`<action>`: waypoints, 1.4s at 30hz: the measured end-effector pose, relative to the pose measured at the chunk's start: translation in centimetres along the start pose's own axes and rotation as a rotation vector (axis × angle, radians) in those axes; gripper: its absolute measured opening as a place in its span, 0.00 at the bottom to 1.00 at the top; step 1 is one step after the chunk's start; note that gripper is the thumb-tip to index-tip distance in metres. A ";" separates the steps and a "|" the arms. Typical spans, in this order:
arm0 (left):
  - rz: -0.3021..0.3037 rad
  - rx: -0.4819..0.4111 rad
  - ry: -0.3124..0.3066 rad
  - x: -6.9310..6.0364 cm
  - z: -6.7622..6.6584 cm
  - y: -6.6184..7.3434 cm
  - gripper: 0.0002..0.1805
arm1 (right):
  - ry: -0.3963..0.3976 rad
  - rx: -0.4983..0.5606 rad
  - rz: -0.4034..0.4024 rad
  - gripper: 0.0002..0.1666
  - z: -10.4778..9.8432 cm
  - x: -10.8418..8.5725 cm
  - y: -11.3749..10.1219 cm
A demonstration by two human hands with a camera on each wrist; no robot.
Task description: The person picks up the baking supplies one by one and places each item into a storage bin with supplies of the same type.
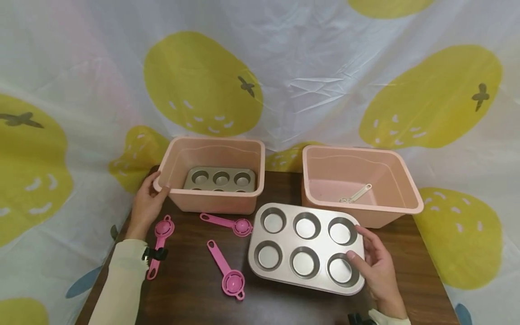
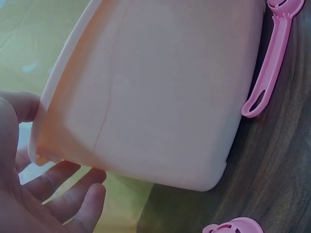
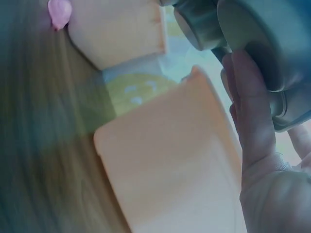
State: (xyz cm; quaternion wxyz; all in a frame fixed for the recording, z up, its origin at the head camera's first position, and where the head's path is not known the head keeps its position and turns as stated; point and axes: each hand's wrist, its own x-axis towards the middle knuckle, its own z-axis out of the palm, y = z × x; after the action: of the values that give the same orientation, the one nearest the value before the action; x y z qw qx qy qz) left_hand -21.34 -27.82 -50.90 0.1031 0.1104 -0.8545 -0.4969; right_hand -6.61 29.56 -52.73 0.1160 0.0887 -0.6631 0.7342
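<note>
My left hand (image 1: pixel 147 205) grips the front left corner of a pink plastic bin (image 1: pixel 215 203), with the thumb at the rim (image 2: pixel 46 102) and the fingers around the side. Inside that bin lies a metal muffin tin (image 1: pixel 221 172). A second six-cup muffin tin (image 1: pixel 304 243) is held up above the table by my right hand (image 1: pixel 379 266), thumb on top and fingers around its right edge; the right wrist view shows fingers against the undersides of the cups (image 3: pixel 255 43). Pink egg separators (image 1: pixel 233 283) lie on the table, one beside my left wrist (image 1: pixel 164 228), another before the left bin (image 1: pixel 242 227).
At the back right stands another pink bin (image 1: pixel 365 209), with a white-handled utensil (image 1: pixel 360 193), apparently a small whisk, inside. Behind both bins hangs a lemon-print curtain (image 1: pixel 300 113). The dark wooden table (image 1: pixel 183 298) shows between the separators.
</note>
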 end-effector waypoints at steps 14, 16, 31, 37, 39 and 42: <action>-0.004 -0.030 0.012 0.1 0.2 -0.6 0.37 | -0.022 0.160 -0.008 0.40 2.5 1.8 -1.5; -0.008 -0.041 0.011 0.1 0.1 -0.6 0.37 | -0.015 0.141 0.000 0.41 3.0 2.2 -1.7; -0.021 -0.059 0.018 -0.2 0.5 -0.7 0.37 | -0.002 0.091 0.041 0.41 5.9 5.1 -2.3; -0.031 -0.057 0.003 -0.3 0.9 -0.4 0.38 | 0.001 0.096 0.079 0.40 6.6 6.5 -2.4; -0.037 -0.051 -0.002 -0.3 0.9 -0.4 0.39 | 0.012 0.109 0.097 0.40 6.9 7.0 -2.3; -0.041 -0.054 -0.003 -0.3 1.0 -0.4 0.39 | 0.016 0.125 0.111 0.40 7.4 7.8 -2.2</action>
State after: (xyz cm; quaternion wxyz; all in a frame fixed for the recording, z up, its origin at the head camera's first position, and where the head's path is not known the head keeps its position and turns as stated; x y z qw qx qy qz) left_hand -21.34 -27.10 -51.75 0.0945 0.1244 -0.8386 -0.5219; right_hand -13.63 22.85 -47.63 0.0745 0.0531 -0.6190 0.7800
